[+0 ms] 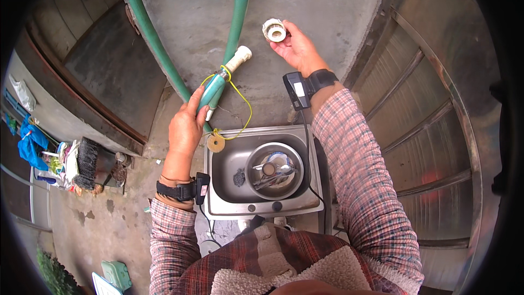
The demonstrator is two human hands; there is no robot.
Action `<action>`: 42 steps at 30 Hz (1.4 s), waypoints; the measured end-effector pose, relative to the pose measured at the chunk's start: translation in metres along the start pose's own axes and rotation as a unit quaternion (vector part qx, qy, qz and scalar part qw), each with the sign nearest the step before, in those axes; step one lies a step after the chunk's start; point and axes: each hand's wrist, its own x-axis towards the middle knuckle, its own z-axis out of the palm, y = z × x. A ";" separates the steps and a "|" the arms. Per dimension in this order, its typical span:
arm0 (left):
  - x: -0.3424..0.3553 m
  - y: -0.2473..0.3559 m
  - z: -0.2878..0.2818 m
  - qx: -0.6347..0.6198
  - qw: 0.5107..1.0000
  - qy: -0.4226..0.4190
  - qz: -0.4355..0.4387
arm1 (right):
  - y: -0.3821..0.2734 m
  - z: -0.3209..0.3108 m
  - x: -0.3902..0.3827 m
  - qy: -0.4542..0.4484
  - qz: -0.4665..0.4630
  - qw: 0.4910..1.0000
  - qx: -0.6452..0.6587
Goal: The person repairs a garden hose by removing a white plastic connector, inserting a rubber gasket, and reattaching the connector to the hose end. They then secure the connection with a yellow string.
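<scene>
My left hand (185,125) is closed round a green hose (212,90) at the left, above the sink's far left corner. A white plastic pipe fitting (238,59) sticks out of that hose's end, past a metal clamp. Yellow cord (251,106) is looped round the hose there and runs down to a tan disc (215,143) at the sink's corner. Farther off to the right, my right hand (299,50) grips a white round pipe coupling (274,31) between thumb and fingers, its open end facing me. The two white parts are apart.
Before me stands a steel sink (226,207) holding a metal pot (299,164) with a clear plastic bag and small parts. More green hose (155,38) runs along the far concrete. A metal-framed panel (431,131) flanks the right; a black-bristled brush (86,164) and clutter lie left.
</scene>
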 end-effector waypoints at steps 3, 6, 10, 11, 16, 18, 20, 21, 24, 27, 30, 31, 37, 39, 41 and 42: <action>0.000 -0.004 -0.002 -0.015 1.000 0.000 0.007 | -0.003 -0.010 -0.007 -0.069 0.023 0.997 0.000; 0.001 -0.003 -0.002 -0.027 1.000 -0.007 0.006 | -0.006 -0.011 -0.015 -0.085 0.023 0.996 -0.017; 0.004 0.001 0.000 -0.038 0.999 -0.011 0.015 | -0.011 0.001 -0.019 -0.068 0.020 0.997 -0.031; 0.006 0.002 0.001 -0.037 0.999 -0.009 0.020 | -0.012 0.004 -0.019 -0.078 0.013 0.996 -0.046; 0.009 0.001 0.006 -0.027 0.999 -0.003 0.030 | -0.016 -0.002 -0.024 -0.144 -0.024 0.982 -0.117; 0.010 0.000 0.009 -0.023 0.999 -0.002 0.026 | -0.015 -0.007 -0.027 -0.152 -0.031 0.981 -0.119; 0.009 -0.002 0.010 -0.024 0.999 0.001 0.025 | -0.013 -0.009 -0.031 -0.152 -0.041 0.978 -0.134; 0.008 -0.003 0.011 -0.029 0.999 0.003 0.026 | -0.012 -0.008 -0.032 -0.152 -0.043 0.978 -0.139; 0.008 -0.008 0.015 -0.036 0.999 -0.027 0.030 | -0.012 -0.003 -0.034 -0.144 -0.072 0.971 -0.176; 0.011 -0.018 0.030 -0.028 0.997 -0.058 0.041 | -0.008 0.002 -0.036 -0.122 -0.104 0.966 -0.205; 0.000 -0.034 0.055 -0.024 0.993 -0.116 0.016 | -0.005 0.002 -0.036 -0.094 -0.122 0.949 -0.274; -0.007 -0.039 0.068 -0.022 0.991 -0.131 0.013 | -0.002 0.000 -0.038 -0.086 -0.125 0.942 -0.299; -0.047 -0.052 0.145 0.043 0.962 -0.270 -0.014 | 0.014 0.002 -0.058 -0.137 -0.171 0.959 -0.178; -0.055 -0.057 0.165 0.035 0.957 -0.286 -0.021 | 0.011 -0.002 -0.072 -0.114 -0.352 0.797 -0.477; -0.065 -0.063 0.182 0.032 0.957 -0.285 -0.036 | 0.013 -0.008 -0.082 -0.117 -0.380 0.718 -0.571; -0.068 -0.067 0.189 0.030 0.955 -0.293 -0.044 | 0.015 -0.012 -0.084 -0.134 -0.340 0.763 -0.534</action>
